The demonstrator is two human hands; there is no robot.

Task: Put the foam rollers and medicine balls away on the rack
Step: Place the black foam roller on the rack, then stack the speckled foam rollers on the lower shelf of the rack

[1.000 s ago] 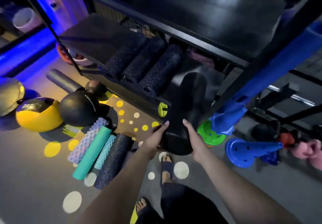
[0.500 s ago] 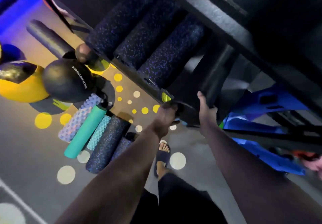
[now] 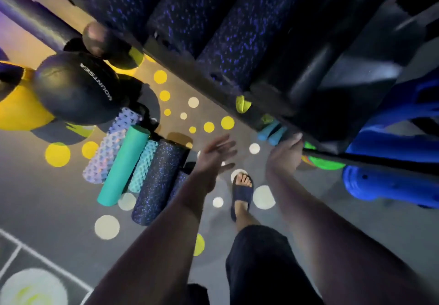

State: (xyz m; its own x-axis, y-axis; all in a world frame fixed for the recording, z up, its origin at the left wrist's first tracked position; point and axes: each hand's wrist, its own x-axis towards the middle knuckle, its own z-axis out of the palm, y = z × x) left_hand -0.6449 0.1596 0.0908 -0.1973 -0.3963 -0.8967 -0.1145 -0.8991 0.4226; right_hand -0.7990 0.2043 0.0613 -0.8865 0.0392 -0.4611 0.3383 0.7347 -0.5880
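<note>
Our left hand [image 3: 215, 160] is spread wide, empty. Our right hand [image 3: 283, 156] hangs loose-fingered, its tips blurring into the dark rack [image 3: 190, 72] edge.

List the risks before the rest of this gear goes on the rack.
The smooth black foam roller lies at the front edge of the black rack shelf; it might roll off toward the right hand. The dark speckled foam roller on the grey floor lies close to the sandalled foot; a step left could trip on it.

Gym, foam rollers [image 3: 152, 181] on spotted floor [image 3: 47, 209], medicine ball [image 3: 76, 86], rack [image 3: 213, 91]
</note>
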